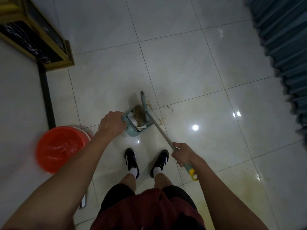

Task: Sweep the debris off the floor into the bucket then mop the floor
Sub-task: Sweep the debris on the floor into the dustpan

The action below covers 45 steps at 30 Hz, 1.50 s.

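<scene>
A teal dustpan [132,130] sits on the white tiled floor just ahead of my feet, holding brown debris [140,113] and scraps of white paper. My left hand [112,124] grips the dustpan's handle from the left. My right hand [181,154] grips the grey pole of a broom [162,131]; its teal head lies against the dustpan's right side. Small brown crumbs [160,121] remain scattered on the tiles right of the pan. An orange bucket [61,149] lined with a red bag stands to my left.
A gold-framed black marble table [34,34] stands at the far left, with a dark strip on the floor below it. A blue curtain [285,47] hangs along the right. A yellowish stain [232,193] marks the tiles near my right leg. My shoes [146,161] stand behind the dustpan.
</scene>
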Each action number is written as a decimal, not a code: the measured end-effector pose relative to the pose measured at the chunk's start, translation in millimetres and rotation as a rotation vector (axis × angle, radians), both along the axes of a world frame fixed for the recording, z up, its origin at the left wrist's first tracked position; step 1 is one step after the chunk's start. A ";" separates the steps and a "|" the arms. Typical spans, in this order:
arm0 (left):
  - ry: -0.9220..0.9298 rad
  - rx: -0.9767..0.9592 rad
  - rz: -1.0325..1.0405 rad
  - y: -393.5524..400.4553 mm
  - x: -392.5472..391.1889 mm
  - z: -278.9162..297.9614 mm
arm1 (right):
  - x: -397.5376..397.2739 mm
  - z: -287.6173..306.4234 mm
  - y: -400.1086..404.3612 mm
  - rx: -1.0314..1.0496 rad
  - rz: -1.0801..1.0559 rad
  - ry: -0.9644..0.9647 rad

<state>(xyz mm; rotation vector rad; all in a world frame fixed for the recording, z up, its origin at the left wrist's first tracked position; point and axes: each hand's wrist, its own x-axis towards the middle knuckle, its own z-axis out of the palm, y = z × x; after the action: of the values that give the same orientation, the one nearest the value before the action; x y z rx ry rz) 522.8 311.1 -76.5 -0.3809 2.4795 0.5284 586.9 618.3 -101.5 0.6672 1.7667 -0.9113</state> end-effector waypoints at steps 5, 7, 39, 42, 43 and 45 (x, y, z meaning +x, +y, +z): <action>-0.014 -0.024 0.025 -26.4 4.2 1.3 | -14.2 3.6 -12.7 -0.060 -0.053 0.054; -0.020 -0.043 0.017 -36.6 5.8 -0.3 | -23.7 1.3 -23.5 -0.083 -0.101 0.060; -0.093 -0.016 -0.036 -76.9 -3.6 9.0 | -19.6 -74.4 -66.6 0.235 0.239 0.079; -0.073 -0.025 -0.042 -58.5 -2.1 10.9 | -2.8 -65.6 -37.2 0.230 0.196 0.058; -0.062 -0.029 -0.048 -51.1 -1.5 11.3 | 2.9 -64.0 -26.0 0.229 0.180 0.052; -0.046 -0.044 -0.073 -35.2 0.6 11.7 | 12.8 -57.6 -4.8 0.235 0.142 0.045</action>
<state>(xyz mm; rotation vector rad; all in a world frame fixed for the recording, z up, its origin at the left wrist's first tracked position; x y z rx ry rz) 523.5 275.9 -64.8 -0.3146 2.4537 0.4309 599.7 613.5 -159.0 0.6645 1.9531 -0.6325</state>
